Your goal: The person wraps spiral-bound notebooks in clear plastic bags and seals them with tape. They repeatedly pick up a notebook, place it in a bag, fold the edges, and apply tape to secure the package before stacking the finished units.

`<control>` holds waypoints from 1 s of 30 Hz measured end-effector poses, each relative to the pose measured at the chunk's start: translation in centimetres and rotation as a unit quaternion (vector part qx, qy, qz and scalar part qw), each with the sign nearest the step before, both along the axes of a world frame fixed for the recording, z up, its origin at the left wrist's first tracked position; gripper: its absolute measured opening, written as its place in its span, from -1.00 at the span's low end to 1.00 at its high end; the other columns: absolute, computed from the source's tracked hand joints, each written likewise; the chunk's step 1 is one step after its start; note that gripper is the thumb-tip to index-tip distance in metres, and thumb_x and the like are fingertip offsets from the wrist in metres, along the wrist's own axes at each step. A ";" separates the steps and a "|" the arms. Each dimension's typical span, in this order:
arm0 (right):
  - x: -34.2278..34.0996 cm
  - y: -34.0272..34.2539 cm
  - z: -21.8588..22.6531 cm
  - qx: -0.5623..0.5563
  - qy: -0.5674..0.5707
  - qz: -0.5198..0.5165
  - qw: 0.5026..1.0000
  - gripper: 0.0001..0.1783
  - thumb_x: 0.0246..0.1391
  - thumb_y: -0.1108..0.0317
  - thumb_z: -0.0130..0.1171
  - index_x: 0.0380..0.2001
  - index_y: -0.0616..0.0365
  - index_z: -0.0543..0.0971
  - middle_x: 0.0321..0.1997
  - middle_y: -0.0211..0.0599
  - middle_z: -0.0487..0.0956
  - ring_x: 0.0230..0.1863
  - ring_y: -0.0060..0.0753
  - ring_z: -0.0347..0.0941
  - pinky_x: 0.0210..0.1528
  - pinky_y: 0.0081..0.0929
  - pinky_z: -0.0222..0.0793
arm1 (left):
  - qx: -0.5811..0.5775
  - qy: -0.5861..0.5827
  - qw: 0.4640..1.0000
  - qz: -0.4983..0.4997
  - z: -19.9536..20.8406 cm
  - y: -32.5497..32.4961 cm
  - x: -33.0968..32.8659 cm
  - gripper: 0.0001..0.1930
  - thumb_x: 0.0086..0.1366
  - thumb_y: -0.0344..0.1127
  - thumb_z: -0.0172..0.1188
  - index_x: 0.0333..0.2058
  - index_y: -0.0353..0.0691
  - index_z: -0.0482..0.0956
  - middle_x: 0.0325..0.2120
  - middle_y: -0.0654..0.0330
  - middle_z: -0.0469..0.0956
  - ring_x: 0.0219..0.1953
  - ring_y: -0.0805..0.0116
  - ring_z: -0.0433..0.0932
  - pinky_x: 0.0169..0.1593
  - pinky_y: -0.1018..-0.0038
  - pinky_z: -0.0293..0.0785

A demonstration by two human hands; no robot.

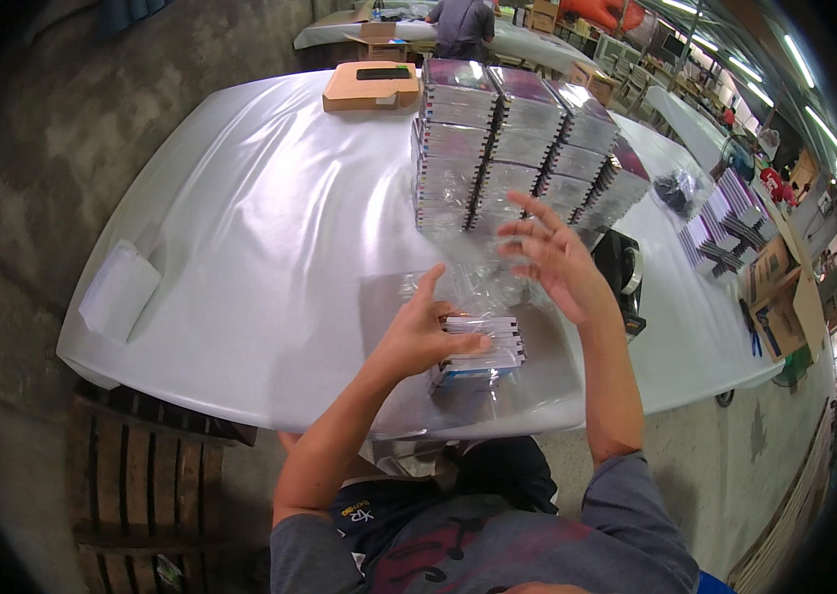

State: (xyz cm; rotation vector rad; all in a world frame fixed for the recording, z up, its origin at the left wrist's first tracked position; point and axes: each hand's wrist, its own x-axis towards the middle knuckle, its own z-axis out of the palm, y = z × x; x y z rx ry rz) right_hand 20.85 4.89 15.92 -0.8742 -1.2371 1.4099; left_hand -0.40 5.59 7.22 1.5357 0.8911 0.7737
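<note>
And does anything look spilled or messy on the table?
Nothing looks spilled. The purple-and-white stacks at the right look messy: their layers are staggered, while the tall wrapped stacks stand in neater rows. The clear plastic near the left hand looks crumpled.

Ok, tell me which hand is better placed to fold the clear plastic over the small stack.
Probably the right hand: it is raised, open and near the clear plastic. The left hand is occupied, its thumb lying across the small stack.
</note>
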 end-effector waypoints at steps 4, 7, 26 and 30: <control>0.2 -2.9 -2.3 0.012 -0.254 0.049 0.966 -0.13 -0.18 0.29 0.42 0.22 0.05 0.23 -0.03 -0.30 0.46 -0.09 -0.56 0.41 -0.11 -0.62 0.34 | 0.021 0.006 1.000 0.011 -0.3 0.0 0.2 -0.31 -0.11 -0.10 0.46 -0.06 -0.41 0.43 -0.38 -0.07 0.61 -0.36 0.26 0.59 -0.23 0.41 0.48; -0.2 -3.5 -4.0 -0.044 -0.291 0.019 0.956 -0.35 -0.20 0.38 0.43 0.03 0.14 0.43 -0.18 -0.31 0.54 -0.20 -0.61 0.45 -0.18 -0.65 0.35 | 0.028 0.007 0.999 0.029 0.0 -0.1 0.9 -0.62 -0.04 -0.14 0.41 -0.36 -0.36 0.62 -0.52 0.05 0.62 -0.51 0.39 0.55 -0.37 0.45 0.45; -0.1 -2.2 -5.4 -0.017 -0.238 -0.013 0.971 -0.82 -0.19 0.39 0.42 -0.48 0.25 0.67 -0.49 -0.40 0.56 -0.44 -0.61 0.45 -0.35 -0.61 0.33 | 0.164 -0.055 0.985 0.016 5.0 2.9 1.0 -0.64 0.02 -0.32 0.40 -0.22 -0.40 0.60 -0.30 0.14 0.61 -0.28 0.52 0.54 -0.19 0.60 0.46; 0.1 -2.5 -5.7 0.007 -0.297 -0.036 0.954 -0.82 -0.18 0.35 0.42 -0.47 0.21 0.67 -0.51 -0.38 0.54 -0.41 -0.58 0.46 -0.34 -0.60 0.34 | 0.034 0.090 0.994 -0.048 3.6 1.5 -0.4 -0.68 -0.03 -0.26 0.43 -0.34 -0.37 0.65 -0.43 0.12 0.63 -0.24 0.39 0.56 -0.16 0.48 0.46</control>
